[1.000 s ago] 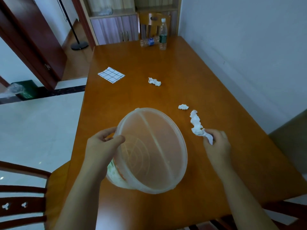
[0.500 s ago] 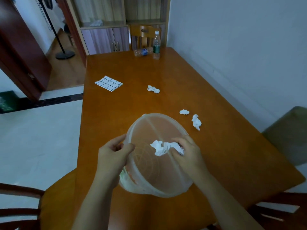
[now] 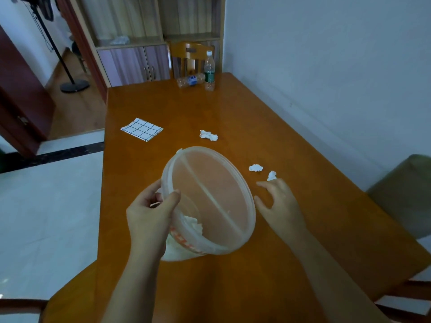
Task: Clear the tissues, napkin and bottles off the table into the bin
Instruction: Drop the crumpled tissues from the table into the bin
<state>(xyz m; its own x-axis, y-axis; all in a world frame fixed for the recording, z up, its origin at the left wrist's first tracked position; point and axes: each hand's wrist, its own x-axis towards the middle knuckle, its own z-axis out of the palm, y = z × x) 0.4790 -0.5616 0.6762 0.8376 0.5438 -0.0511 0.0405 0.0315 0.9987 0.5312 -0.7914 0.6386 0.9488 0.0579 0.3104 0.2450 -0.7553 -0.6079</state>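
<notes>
Left hand [image 3: 149, 213] clamped on the near-left rim of the translucent round plastic bin [image 3: 207, 201], thumb hooked inside, fingers outside, tipping the mouth toward the camera. Right hand [image 3: 278, 201] now out of the bin and empty, fingers loosely spread and curled, reaching toward 2 o'clock from the bin. Half a second back, same hand over the bin's mouth with a crumpled tissue; now a white crumpled wad [image 3: 192, 223] lying low inside at the bin's 7 o'clock, against the wall. So: one tissue dropped, hand already off for the next.

Next target, by the look of it, the small white crumpled tissue [image 3: 271, 175] just off the right fingertips, perhaps touching them; hard to tell. Second small white tissue ball [image 3: 255, 168] just beside that one, at its 10 o'clock. Third crumpled white tissue [image 3: 208, 135] farther up the glossy orange-brown wooden table [image 3: 233, 108], at 12 o'clock from the bin.

Still to clear as well: white square napkin with a dark grid pattern [image 3: 142, 129] at 11 o'clock, flat and well apart from the tissues; at the far edge, clear plastic bottle with a green label [image 3: 209, 72] upright, and clear plastic bottle with a blue label [image 3: 190, 80] on its side just beside it, at its 9 o'clock. Judged early in the job: three tissues, napkin and both bottles outstanding
</notes>
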